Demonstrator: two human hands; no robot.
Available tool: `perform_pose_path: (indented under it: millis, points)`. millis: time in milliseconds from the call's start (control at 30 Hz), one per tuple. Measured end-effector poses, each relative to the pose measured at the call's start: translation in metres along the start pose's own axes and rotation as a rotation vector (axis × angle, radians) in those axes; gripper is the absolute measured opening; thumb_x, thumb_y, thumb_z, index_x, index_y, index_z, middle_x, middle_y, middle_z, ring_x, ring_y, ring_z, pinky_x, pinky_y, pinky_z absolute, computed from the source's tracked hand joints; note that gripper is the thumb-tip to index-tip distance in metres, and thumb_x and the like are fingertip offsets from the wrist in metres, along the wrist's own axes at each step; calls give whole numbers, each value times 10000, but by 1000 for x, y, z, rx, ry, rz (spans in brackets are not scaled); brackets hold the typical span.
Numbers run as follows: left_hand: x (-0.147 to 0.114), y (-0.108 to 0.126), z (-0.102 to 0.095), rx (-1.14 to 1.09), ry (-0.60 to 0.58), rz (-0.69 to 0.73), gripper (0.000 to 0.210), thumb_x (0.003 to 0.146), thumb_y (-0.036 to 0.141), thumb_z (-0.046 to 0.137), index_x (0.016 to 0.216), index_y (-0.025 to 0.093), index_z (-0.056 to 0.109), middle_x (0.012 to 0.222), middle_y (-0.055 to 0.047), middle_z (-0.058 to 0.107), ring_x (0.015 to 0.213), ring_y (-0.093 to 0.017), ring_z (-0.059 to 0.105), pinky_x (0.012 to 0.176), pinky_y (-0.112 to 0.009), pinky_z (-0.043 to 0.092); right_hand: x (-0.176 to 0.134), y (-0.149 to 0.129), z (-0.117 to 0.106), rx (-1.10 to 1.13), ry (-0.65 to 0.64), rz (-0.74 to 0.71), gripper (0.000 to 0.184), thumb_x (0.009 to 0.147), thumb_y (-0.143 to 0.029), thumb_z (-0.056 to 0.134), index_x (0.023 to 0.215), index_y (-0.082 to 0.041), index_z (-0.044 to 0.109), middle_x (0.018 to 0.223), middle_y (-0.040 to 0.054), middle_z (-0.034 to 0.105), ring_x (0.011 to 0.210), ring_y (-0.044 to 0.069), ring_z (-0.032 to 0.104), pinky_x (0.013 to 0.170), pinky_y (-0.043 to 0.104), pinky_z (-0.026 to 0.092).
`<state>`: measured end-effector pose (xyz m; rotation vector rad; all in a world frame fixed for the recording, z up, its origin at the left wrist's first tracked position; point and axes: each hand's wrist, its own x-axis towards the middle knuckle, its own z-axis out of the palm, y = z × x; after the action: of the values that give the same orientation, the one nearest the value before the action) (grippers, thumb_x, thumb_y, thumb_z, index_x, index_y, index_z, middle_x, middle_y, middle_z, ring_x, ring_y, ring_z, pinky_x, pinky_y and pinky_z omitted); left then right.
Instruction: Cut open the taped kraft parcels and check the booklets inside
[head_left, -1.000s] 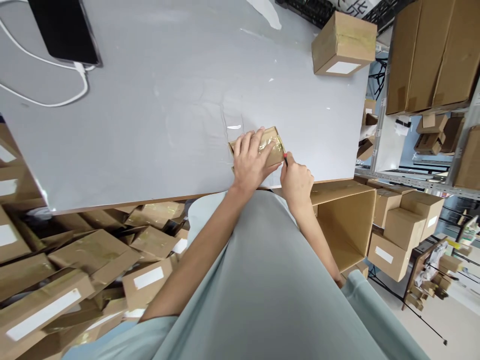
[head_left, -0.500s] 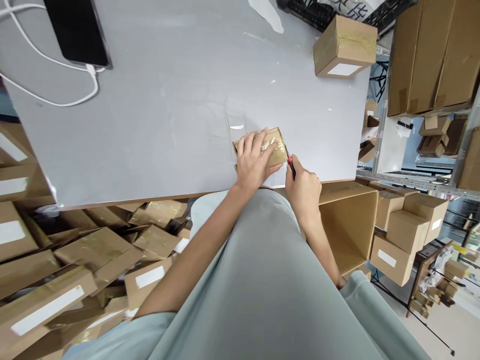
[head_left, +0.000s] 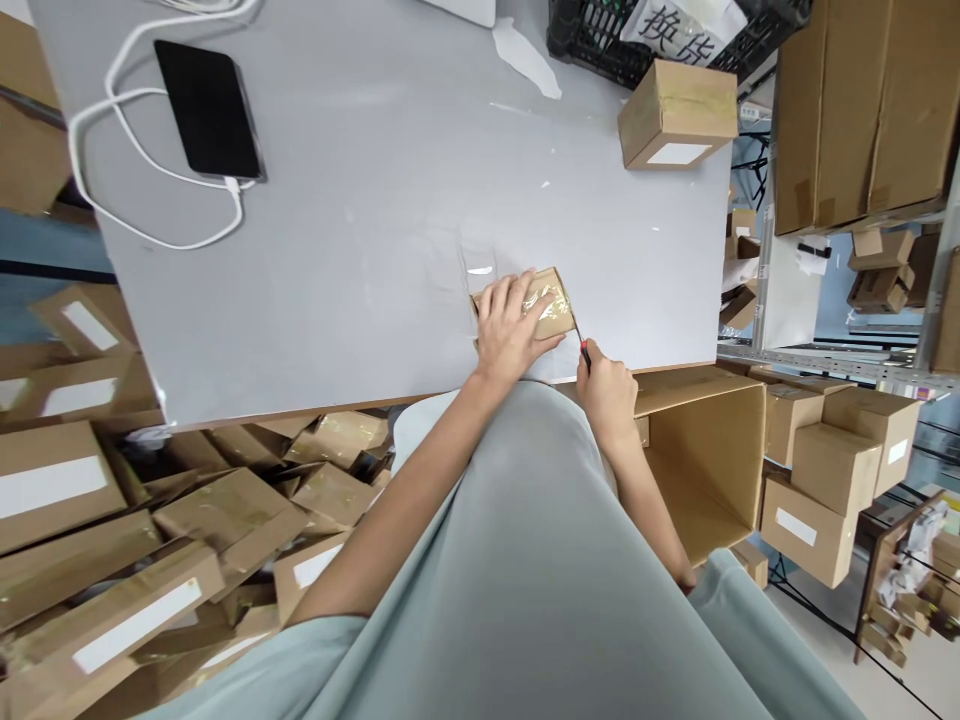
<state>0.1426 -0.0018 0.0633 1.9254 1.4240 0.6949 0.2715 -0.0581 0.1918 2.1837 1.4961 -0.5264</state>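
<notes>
A small cardboard box (head_left: 551, 312) with shiny clear tape over its top lies near the table's front edge. My left hand (head_left: 512, 318) rests across the box's left part, fingers over the top and thumb toward the near side, holding it against the table. In my right hand (head_left: 606, 392) is a thin-bladed tool (head_left: 585, 349) with a red-and-black handle. Its metal tip meets the box's right edge; whether it has gone into the seam is too small to tell. My fingers are wrapped round the handle.
Another cardboard box (head_left: 675, 115) stands at the table's far right beside a black crate (head_left: 600, 45). A phone (head_left: 210, 110) with a white cable lies at the left. Many boxes (head_left: 225, 510) are piled below left. A large open carton (head_left: 701, 465) is below right.
The view has shifted, so more of the phone and crate shows. My right hand has drawn slightly back toward me with the tool, baring more blade. The left hand keeps its hold.
</notes>
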Motion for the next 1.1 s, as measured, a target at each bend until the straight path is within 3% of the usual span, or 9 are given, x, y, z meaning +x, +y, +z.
perform_pose_path:
  millis: [133, 267, 400, 500, 667, 767, 900, 1000, 1100]
  points:
    - [1, -8, -2, 4, 18, 25, 623, 851, 514, 934, 1401, 321, 715, 1743, -137, 523, 1587, -452, 481, 1342, -698, 299, -12, 18, 4, 139, 76, -50, 395, 1193, -338, 427, 1499, -250, 661, 1052, 106, 860, 921, 271, 801, 808, 307, 498]
    - [-9, -27, -19, 4, 8, 46, 729, 824, 542, 960, 1459, 335, 668, 1748, -145, 506, 1621, -449, 446, 1379, -702, 228, 20, 36, 24, 486, 228, -114, 425, 1167, -449, 416, 1399, -250, 710, 1053, 91, 855, 857, 261, 787, 813, 324, 528]
    - [-41, -54, -55, 13, -6, 6, 816, 818, 535, 973, 1515, 329, 602, 1767, -169, 464, 1662, -453, 401, 1372, -701, 261, 87, 39, 69, 912, 145, -128, 521, 1068, -653, 457, 1007, -213, 729, 911, 75, 804, 672, 203, 737, 705, 302, 546]
    - [-72, -75, -85, 4, -5, -40, 817, 829, 529, 967, 1507, 313, 564, 1776, -180, 450, 1668, -425, 403, 1346, -654, 358, 122, 24, 103, 1069, 79, -132, 620, 933, -817, 535, 910, -217, 690, 847, 50, 760, 631, 184, 716, 661, 296, 537]
    - [-111, -97, -116, -1, -4, -217, 784, 807, 522, 971, 1430, 299, 552, 1765, -164, 479, 1623, -409, 479, 1302, -630, 440, 118, -12, 123, 1145, -97, -212, 677, 865, -896, 581, 898, -227, 679, 627, -12, 644, 638, 218, 715, 627, 305, 536]
    - [-113, -107, -112, -64, -11, -296, 761, 832, 483, 934, 1460, 332, 532, 1782, -110, 463, 1548, -375, 582, 1239, -576, 528, 103, -19, 122, 1113, -73, -241, 655, 918, -864, 561, 933, -221, 686, 704, 14, 690, 638, 207, 709, 602, 298, 528]
    - [-99, -122, -83, -147, -94, -353, 878, 774, 448, 963, 1520, 325, 517, 1777, -108, 474, 1382, -393, 715, 1147, -548, 602, 94, -3, 116, 1051, 69, -263, 619, 982, -798, 538, 1009, -207, 717, 955, 66, 745, 658, 184, 732, 627, 302, 551]
    - [-90, -126, -60, -188, -140, -353, 1074, 714, 462, 1013, 1612, 268, 458, 1749, -159, 505, 1441, -424, 672, 1194, -560, 572, 91, 19, 103, 917, 134, -287, 575, 1024, -739, 528, 988, -202, 730, 1052, 96, 751, 680, 189, 739, 667, 327, 571]
    - [-89, -121, -50, -243, -119, -296, 1304, 656, 597, 1045, 1703, 251, 350, 1813, -199, 391, 1601, -442, 513, 1306, -581, 466, 85, 33, 79, 702, 249, -319, 523, 1079, -651, 484, 1077, -201, 752, 1084, 125, 777, 780, 233, 753, 745, 366, 580]
